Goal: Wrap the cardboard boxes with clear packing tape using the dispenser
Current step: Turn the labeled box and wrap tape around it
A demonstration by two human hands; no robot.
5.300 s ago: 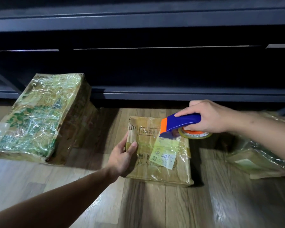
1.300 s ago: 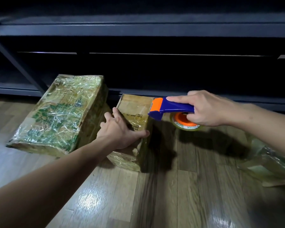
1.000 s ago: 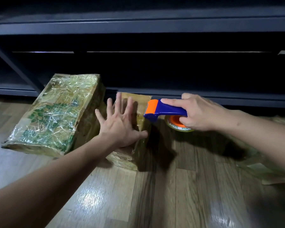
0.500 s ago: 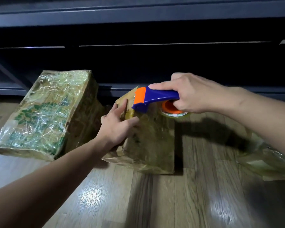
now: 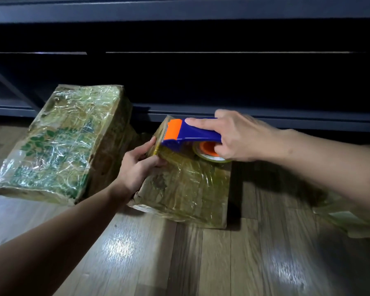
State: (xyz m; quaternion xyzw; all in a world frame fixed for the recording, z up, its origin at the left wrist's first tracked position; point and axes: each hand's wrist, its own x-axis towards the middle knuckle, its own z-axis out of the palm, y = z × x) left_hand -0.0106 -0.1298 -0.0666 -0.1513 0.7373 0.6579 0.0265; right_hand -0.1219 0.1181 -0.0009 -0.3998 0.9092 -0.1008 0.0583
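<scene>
Gripping the small box [image 5: 190,189] at its left top corner, the left hand [image 5: 137,167] has tipped it since a second ago; its wide taped face now shows. The right hand [image 5: 237,135] has its grip closed round the dispenser [image 5: 192,131], at the box's far edge. The large box [image 5: 68,137] lies just left; the floor [image 5: 179,263] is open in front.

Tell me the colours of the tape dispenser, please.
The tape dispenser has a blue body and an orange front; the head view shows it.
</scene>
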